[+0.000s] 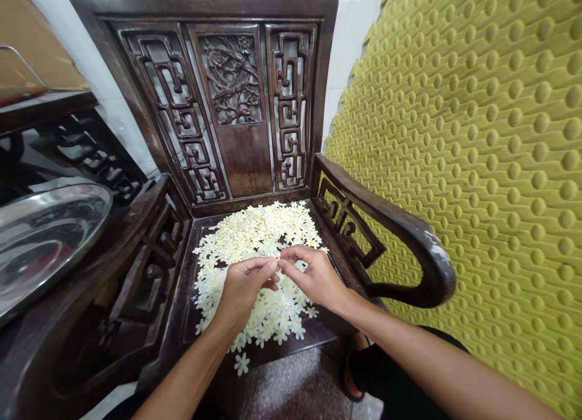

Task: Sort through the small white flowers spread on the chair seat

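Many small white flowers (264, 223) with pale yellow centres lie spread over the dark wooden seat of a carved chair (245, 165). Above the middle of them, my left hand (250, 280) is closed, thumb and index fingertip pinched together. My right hand (313, 274) comes from the other side in a similar pinch. The fingertips of both hands meet or nearly meet, and a tiny pale bit shows between them, too small to name. One flower (242, 363) lies apart from the heap at the seat's front edge. My hands cover part of the flowers.
Armrests flank the seat, with a curved right arm (409, 238) nearest me. At far left, a shiny metal tray (86, 226) rests on dark furniture. Beyond it is a cardboard box (40, 44). A yellow-green bumpy mat (477, 135) stands upright along the right side.
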Tool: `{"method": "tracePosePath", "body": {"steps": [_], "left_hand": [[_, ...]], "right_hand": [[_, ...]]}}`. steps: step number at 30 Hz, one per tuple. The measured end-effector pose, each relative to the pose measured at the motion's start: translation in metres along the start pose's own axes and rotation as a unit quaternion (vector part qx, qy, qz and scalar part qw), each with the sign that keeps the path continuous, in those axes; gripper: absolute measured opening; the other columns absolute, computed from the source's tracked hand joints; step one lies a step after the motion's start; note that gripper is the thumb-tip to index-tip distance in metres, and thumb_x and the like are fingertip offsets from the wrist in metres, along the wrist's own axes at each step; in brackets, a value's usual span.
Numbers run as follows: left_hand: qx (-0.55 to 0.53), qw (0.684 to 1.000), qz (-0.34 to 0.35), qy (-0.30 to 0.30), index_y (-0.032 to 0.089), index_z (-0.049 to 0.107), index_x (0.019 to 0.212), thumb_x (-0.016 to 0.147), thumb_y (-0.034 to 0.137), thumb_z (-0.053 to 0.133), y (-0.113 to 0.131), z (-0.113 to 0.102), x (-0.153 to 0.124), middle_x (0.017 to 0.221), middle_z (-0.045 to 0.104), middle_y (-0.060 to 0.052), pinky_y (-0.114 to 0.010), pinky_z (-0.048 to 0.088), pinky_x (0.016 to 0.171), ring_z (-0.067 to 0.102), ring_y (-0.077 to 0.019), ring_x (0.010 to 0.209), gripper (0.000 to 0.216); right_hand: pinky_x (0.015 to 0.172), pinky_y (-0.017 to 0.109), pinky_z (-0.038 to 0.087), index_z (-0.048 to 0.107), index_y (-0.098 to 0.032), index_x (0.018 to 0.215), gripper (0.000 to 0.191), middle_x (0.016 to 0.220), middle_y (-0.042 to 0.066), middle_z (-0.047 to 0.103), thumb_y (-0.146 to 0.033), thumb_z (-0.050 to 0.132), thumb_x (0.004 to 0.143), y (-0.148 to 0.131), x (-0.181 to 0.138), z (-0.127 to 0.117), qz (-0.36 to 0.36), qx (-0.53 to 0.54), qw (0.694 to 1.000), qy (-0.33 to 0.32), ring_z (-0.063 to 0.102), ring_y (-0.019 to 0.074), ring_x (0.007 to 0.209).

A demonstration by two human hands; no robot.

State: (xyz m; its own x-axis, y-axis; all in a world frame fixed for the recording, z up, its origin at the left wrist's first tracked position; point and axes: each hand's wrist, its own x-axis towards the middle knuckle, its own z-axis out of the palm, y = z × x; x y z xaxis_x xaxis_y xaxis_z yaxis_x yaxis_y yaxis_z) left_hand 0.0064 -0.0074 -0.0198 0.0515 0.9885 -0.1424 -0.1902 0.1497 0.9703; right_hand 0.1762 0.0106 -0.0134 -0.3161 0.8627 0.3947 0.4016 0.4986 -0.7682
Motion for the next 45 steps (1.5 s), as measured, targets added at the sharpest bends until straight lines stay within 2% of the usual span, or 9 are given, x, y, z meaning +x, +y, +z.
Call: {"method": "tracePosePath", "body": {"steps": [8,17,25,34,39,45], "left_hand": [[-0.023,0.999,0.000,-0.024,0.014,0.077,0.090,0.077,0.034,0.075,-0.004,0.000,0.000,0.076,0.073,-0.006,-0.029,0.057,0.068,0.063,-0.0138,0.067,0.024],[-0.024,0.999,0.003,-0.026,0.013,0.074,0.089,0.079,0.033,0.073,-0.001,0.002,0.000,0.072,0.071,-0.004,-0.029,0.057,0.069,0.064,-0.0135,0.065,0.023],[0.009,1.000,-0.004,-0.010,0.012,0.073,0.081,0.076,0.027,0.074,0.004,0.006,-0.001,0.065,0.069,-0.002,-0.026,0.056,0.065,0.062,-0.0118,0.061,0.016],[0.020,1.000,-0.007,0.005,0.012,0.070,0.079,0.074,0.025,0.074,0.005,0.011,-0.003,0.061,0.068,-0.002,-0.027,0.055,0.063,0.062,-0.0129,0.058,0.015],[-0.032,0.999,-0.004,0.026,0.014,0.066,0.076,0.075,0.021,0.070,0.003,0.007,0.001,0.066,0.066,-0.001,-0.027,0.056,0.063,0.063,-0.0136,0.064,0.008],[-0.143,0.988,-0.007,0.061,0.014,0.061,0.068,0.070,0.020,0.071,-0.001,-0.001,0.009,0.080,0.067,-0.002,-0.037,0.058,0.083,0.066,-0.0165,0.081,0.012]], "right_hand": [[0.072,0.030,0.046,0.069,-0.020,0.086,0.011,0.075,0.001,0.068,-0.019,0.058,0.090,0.001,0.001,-0.003,-0.035,-0.045,0.998,0.014,0.063,0.0160,0.071],[0.075,0.030,0.047,0.069,-0.020,0.092,0.009,0.079,0.001,0.070,-0.020,0.061,0.089,0.000,-0.001,-0.004,-0.029,-0.033,0.999,0.011,0.064,0.0163,0.075],[0.075,0.029,0.044,0.068,-0.019,0.080,0.008,0.075,0.000,0.069,-0.016,0.062,0.086,0.002,0.000,0.000,-0.024,-0.044,0.999,0.005,0.063,0.0153,0.072],[0.078,0.030,0.040,0.064,-0.019,0.079,0.009,0.070,-0.003,0.064,-0.013,0.060,0.084,0.004,-0.001,-0.001,-0.030,-0.056,0.998,0.020,0.059,0.0135,0.069],[0.073,0.027,0.041,0.063,-0.018,0.080,0.008,0.072,-0.002,0.062,-0.014,0.058,0.084,0.004,0.001,0.000,0.003,-0.011,1.000,0.029,0.057,0.0137,0.071],[0.068,0.024,0.043,0.063,-0.017,0.081,0.009,0.074,-0.001,0.060,-0.015,0.055,0.085,0.009,0.003,0.001,0.040,0.066,0.996,0.039,0.055,0.0132,0.072]]}}
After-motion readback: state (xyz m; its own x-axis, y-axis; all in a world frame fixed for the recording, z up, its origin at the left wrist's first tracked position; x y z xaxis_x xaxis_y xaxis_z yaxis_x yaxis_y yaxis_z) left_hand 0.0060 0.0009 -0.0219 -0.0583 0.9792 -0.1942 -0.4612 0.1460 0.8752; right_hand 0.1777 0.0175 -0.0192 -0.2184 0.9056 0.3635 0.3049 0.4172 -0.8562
